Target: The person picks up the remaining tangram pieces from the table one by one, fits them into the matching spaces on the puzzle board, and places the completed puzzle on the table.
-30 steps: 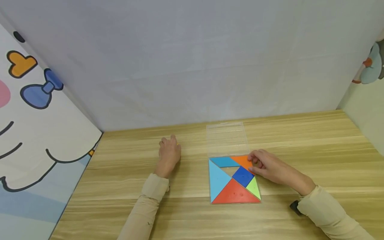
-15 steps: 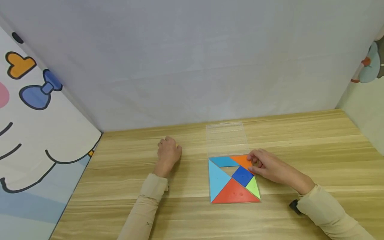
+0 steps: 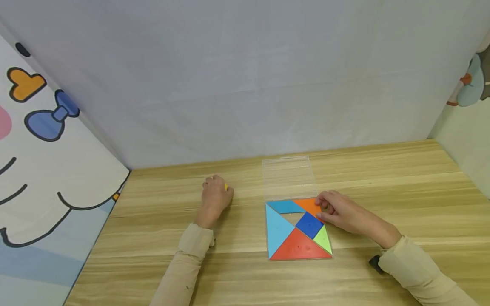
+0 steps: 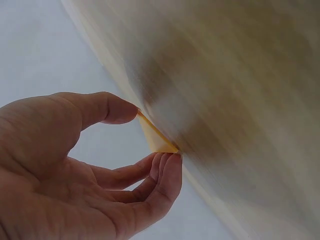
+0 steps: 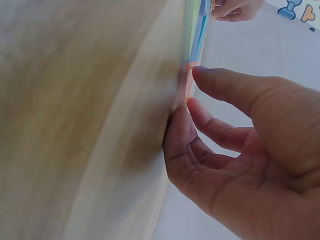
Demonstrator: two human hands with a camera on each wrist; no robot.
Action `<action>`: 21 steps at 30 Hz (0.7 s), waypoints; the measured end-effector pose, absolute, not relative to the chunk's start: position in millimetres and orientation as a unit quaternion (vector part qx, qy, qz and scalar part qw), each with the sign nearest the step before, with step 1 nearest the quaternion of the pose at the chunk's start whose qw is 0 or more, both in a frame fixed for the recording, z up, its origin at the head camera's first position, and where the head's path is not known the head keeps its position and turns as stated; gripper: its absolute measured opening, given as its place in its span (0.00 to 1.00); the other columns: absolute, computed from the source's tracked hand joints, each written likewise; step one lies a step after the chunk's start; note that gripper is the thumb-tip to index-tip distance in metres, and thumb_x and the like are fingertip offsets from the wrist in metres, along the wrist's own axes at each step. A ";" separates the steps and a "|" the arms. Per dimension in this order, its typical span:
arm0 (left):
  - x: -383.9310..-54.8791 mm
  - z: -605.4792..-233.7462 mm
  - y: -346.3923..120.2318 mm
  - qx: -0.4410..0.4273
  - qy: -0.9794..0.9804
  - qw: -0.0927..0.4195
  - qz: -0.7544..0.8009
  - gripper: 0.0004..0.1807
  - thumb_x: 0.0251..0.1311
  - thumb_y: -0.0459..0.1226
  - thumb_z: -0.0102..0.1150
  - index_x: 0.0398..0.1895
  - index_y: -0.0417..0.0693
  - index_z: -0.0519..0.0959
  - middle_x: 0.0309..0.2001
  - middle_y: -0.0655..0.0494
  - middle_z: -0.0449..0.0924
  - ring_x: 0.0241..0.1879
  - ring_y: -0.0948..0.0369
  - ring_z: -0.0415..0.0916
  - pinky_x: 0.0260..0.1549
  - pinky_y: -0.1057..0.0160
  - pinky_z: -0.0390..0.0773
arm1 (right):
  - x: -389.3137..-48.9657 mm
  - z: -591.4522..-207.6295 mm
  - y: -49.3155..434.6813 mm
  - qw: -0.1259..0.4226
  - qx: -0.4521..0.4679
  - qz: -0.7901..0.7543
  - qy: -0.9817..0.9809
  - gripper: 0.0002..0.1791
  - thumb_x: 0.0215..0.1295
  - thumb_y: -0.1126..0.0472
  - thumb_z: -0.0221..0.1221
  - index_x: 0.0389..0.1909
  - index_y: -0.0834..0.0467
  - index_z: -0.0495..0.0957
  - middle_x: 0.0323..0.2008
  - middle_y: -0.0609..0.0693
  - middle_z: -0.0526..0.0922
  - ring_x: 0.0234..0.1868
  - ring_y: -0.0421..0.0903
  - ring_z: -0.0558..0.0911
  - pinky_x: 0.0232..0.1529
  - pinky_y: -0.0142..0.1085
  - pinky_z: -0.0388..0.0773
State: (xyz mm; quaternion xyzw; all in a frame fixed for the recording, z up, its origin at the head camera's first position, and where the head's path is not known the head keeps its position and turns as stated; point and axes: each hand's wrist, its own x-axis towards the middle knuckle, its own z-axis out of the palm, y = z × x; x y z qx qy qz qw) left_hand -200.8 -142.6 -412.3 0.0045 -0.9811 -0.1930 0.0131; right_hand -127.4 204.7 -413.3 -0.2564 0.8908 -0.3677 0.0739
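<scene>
In the head view my left hand point(image 3: 215, 197) is over the table at the left. The left wrist view shows its thumb and fingertips pinching a small yellow triangular tangram piece point(image 4: 157, 140) by opposite ends, close to the table. My right hand point(image 3: 346, 214) holds the right edge of a clear tangram tray point(image 3: 294, 218), thumb and fingers beside the orange piece point(image 3: 308, 207). Also lying in the tray are a light blue triangle point(image 3: 278, 231), a red triangle point(image 3: 300, 247), a dark blue square point(image 3: 309, 225), a green triangle point(image 3: 324, 240) and a blue parallelogram point(image 3: 287, 206). A triangular gap shows among them.
Behind the tray a clear plastic lid point(image 3: 289, 178) lies flat on the wood-grain table point(image 3: 245, 280). A pale cloth wall point(image 3: 245, 85) rises along the table's back edge. To the left stands a panel with cartoon prints point(image 3: 57, 178).
My left hand has shifted slightly toward me and its fingers have drawn in, with more of the yellow piece now showing. The right hand and tray have stayed in place.
</scene>
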 end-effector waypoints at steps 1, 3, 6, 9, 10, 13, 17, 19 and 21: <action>-200.2 -412.3 -142.3 0.002 -0.981 0.017 -0.195 0.14 0.64 0.32 0.58 0.41 0.24 0.74 0.39 0.31 0.74 0.39 0.41 0.74 0.38 0.46 0.78 | -127.2 -413.2 204.8 0.074 -0.256 -0.367 0.891 0.11 0.67 0.68 0.66 0.45 0.66 0.75 0.36 0.49 0.74 0.36 0.42 0.72 0.37 0.32 0.75; -199.3 -412.5 -142.0 0.000 -0.979 0.025 -0.201 0.13 0.63 0.32 0.58 0.39 0.25 0.74 0.39 0.31 0.74 0.39 0.40 0.74 0.38 0.45 0.78 | -127.1 -413.0 205.0 0.075 -0.256 -0.367 0.891 0.11 0.67 0.68 0.66 0.45 0.66 0.75 0.36 0.49 0.74 0.36 0.42 0.72 0.37 0.33 0.75; -197.6 -413.2 -141.4 -0.005 -0.977 0.036 -0.208 0.12 0.61 0.31 0.59 0.38 0.26 0.74 0.39 0.32 0.74 0.40 0.39 0.75 0.38 0.45 0.79 | -126.8 -412.4 205.4 0.077 -0.256 -0.367 0.891 0.11 0.67 0.68 0.66 0.45 0.65 0.75 0.36 0.48 0.74 0.36 0.42 0.72 0.37 0.33 0.75; -195.7 -413.9 -140.8 -0.014 -0.976 0.049 -0.211 0.10 0.60 0.30 0.59 0.36 0.27 0.74 0.38 0.32 0.74 0.41 0.39 0.75 0.37 0.45 0.79 | -126.7 -412.1 205.5 0.077 -0.256 -0.367 0.891 0.11 0.67 0.68 0.66 0.45 0.66 0.75 0.36 0.48 0.74 0.36 0.43 0.72 0.37 0.33 0.75; -195.2 -414.1 -140.6 -0.019 -0.976 0.055 -0.211 0.10 0.59 0.30 0.59 0.35 0.27 0.74 0.37 0.32 0.75 0.41 0.39 0.75 0.36 0.45 0.79 | -126.7 -412.1 205.5 0.077 -0.255 -0.367 0.891 0.11 0.67 0.68 0.65 0.45 0.66 0.75 0.36 0.48 0.74 0.37 0.43 0.72 0.37 0.33 0.75; -192.3 -414.0 -139.8 -0.036 -0.974 0.069 -0.214 0.07 0.58 0.29 0.59 0.32 0.29 0.74 0.35 0.33 0.75 0.39 0.38 0.75 0.34 0.46 0.79 | -126.5 -412.4 205.5 0.076 -0.255 -0.367 0.891 0.11 0.67 0.68 0.65 0.45 0.65 0.75 0.36 0.48 0.74 0.37 0.43 0.72 0.38 0.33 0.75; -187.4 -413.2 -137.9 -0.054 -0.971 0.073 -0.219 0.06 0.59 0.28 0.59 0.29 0.31 0.73 0.34 0.34 0.74 0.37 0.39 0.74 0.32 0.47 0.78 | -126.3 -412.5 205.4 0.077 -0.253 -0.368 0.891 0.11 0.67 0.68 0.65 0.45 0.65 0.75 0.36 0.48 0.74 0.37 0.43 0.72 0.38 0.33 0.75; -185.5 -412.8 -136.6 -0.061 -0.971 0.075 -0.219 0.06 0.59 0.27 0.59 0.29 0.31 0.73 0.34 0.35 0.74 0.35 0.41 0.74 0.31 0.48 0.78 | -126.5 -412.9 205.2 0.077 -0.254 -0.369 0.891 0.11 0.67 0.68 0.66 0.45 0.65 0.75 0.37 0.48 0.74 0.37 0.43 0.72 0.38 0.33 0.75; -184.0 -412.8 -134.9 -0.069 -0.971 0.081 -0.213 0.06 0.60 0.27 0.60 0.29 0.31 0.74 0.33 0.36 0.74 0.33 0.43 0.73 0.28 0.51 0.77 | -126.6 -413.3 205.2 0.076 -0.253 -0.368 0.892 0.11 0.67 0.68 0.65 0.46 0.65 0.75 0.37 0.49 0.74 0.37 0.43 0.72 0.38 0.33 0.75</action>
